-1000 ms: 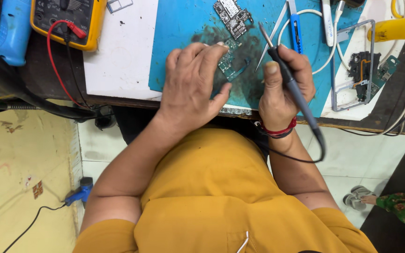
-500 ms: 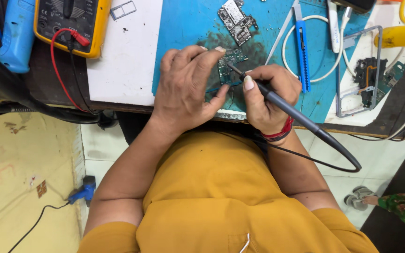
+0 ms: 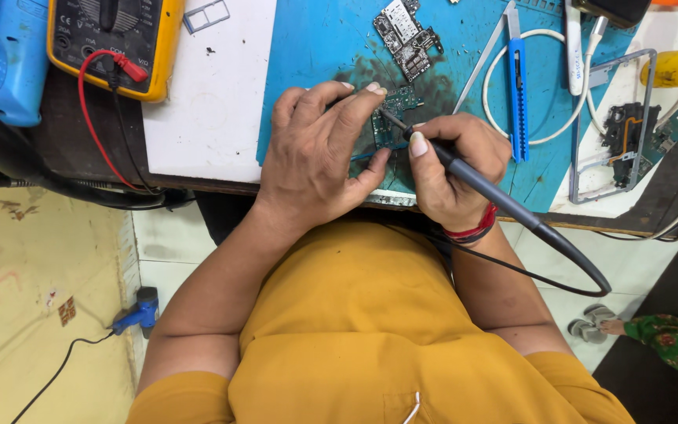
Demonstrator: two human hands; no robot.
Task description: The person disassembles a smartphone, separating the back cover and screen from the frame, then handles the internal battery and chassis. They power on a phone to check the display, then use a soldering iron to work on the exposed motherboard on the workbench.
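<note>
Steadiness matters: left hand [image 3: 319, 153] should pin the small circuit board [image 3: 392, 118] flat near the surface's front edge while right hand [image 3: 453, 169], gripping the soldering iron [image 3: 480, 184], touches only one joint.

The one camera is sitting on my head and looking almost straight down past my chest, so the bench [image 3: 198, 118] is running across the top of the view and the floor [image 3: 33, 298] is showing below it. It is looking from close range, taking in my left hand [image 3: 315, 153] and right hand [image 3: 453, 169] near the middle, with no second view sharing the scene.
</note>
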